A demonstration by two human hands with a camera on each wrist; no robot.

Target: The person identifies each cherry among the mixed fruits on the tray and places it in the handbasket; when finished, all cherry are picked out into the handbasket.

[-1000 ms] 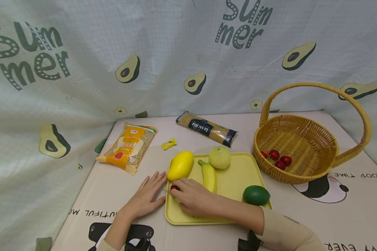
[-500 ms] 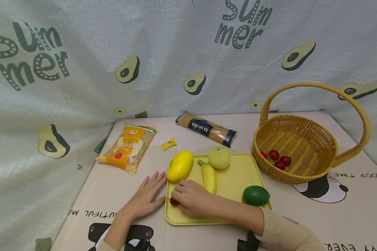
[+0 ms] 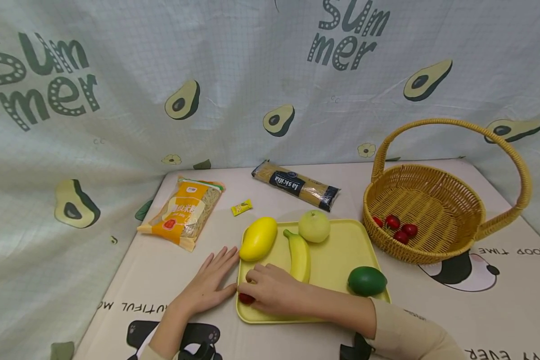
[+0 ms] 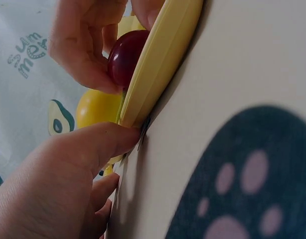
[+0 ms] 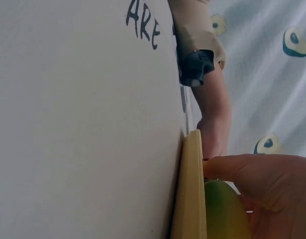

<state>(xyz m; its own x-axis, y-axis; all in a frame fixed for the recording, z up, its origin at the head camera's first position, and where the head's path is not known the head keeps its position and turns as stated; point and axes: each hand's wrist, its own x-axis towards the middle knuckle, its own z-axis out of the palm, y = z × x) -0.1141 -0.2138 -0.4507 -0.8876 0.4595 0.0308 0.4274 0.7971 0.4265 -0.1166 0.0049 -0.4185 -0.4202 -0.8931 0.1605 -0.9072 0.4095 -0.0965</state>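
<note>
My right hand pinches a dark red cherry at the left near part of the yellow tray. In the left wrist view the cherry shows between its fingers, just behind the tray rim. My left hand lies with fingers spread on the table, its thumb right at the tray's left edge. Behind the right hand, a yellow mango and a banana lie on the tray. A pale green round fruit sits at its far edge, and a dark green oval fruit at its right.
At the right stands a wicker basket with a tall handle and several cherries inside. Beyond the tray lie a pasta packet and a small yellow candy. An orange grain bag rests at the far left.
My right hand has drawn the cherry along the tray's left side, from below the mango toward the near corner. The left hand stays where it was.
</note>
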